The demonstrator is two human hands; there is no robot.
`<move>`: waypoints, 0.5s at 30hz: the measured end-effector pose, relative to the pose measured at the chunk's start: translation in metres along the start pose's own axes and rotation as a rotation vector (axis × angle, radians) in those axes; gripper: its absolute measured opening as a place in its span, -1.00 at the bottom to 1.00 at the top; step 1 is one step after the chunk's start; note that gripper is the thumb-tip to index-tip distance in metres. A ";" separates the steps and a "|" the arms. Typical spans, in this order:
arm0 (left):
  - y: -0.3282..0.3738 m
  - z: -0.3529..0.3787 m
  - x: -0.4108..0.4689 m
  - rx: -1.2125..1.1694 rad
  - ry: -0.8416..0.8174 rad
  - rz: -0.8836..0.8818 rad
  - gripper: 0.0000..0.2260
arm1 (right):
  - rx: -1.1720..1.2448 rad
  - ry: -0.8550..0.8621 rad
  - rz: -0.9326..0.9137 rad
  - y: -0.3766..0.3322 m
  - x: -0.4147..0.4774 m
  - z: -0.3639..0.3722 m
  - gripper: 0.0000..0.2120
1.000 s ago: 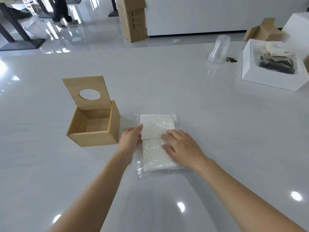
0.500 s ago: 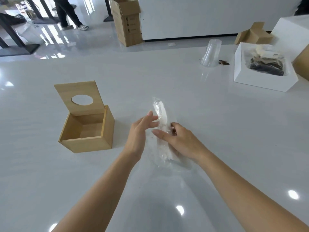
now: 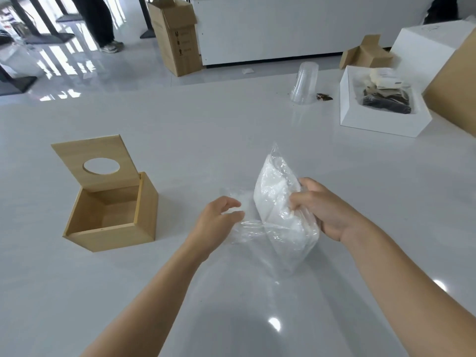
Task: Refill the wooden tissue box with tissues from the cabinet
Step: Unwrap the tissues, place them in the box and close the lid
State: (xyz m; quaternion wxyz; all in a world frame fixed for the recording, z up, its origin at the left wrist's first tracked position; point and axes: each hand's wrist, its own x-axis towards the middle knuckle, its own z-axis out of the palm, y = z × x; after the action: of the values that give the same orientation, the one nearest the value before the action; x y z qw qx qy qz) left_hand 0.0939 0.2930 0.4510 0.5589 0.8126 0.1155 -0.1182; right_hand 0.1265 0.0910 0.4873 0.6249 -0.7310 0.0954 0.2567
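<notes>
Above the white counter (image 3: 154, 119), just right of the wooden tissue box (image 3: 110, 212), you hold the tissue pack (image 3: 278, 202) tilted on end, its lower corner close to the surface. Your right hand (image 3: 327, 210) has its fingers (image 3: 298, 199) closed into the side of the pack, pressing through the clear wrapper (image 3: 247, 225). Your left hand (image 3: 216, 222) has its fingers loosely curled, seemingly pinching a loose flap of that wrapper. The pack looks light and soft; it will likely sag and bend wherever you squeeze it, so support the tissue stack across its broad faces, not by a corner. The film looks slick and thin, and should stretch before it tears, so pull at the opened seam. The box stands open and empty, lid (image 3: 98, 161) tipped back, so the bare stack can probably drop straight in, once free
</notes>
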 end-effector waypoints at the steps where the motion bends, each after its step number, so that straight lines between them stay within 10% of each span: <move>1: -0.002 -0.003 0.001 0.000 -0.017 -0.021 -0.86 | 0.029 0.007 -0.003 0.001 0.001 -0.005 -0.55; 15: -0.023 -0.003 -0.002 0.990 -0.246 0.127 -0.36 | -0.108 0.074 0.047 0.037 0.021 -0.063 -0.44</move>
State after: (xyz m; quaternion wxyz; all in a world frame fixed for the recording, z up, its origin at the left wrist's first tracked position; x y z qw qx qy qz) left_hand 0.0851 0.3036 0.4328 0.1229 0.9653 -0.0704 -0.2195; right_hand 0.1437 0.0266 0.4500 0.5746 -0.7702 0.1216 0.2486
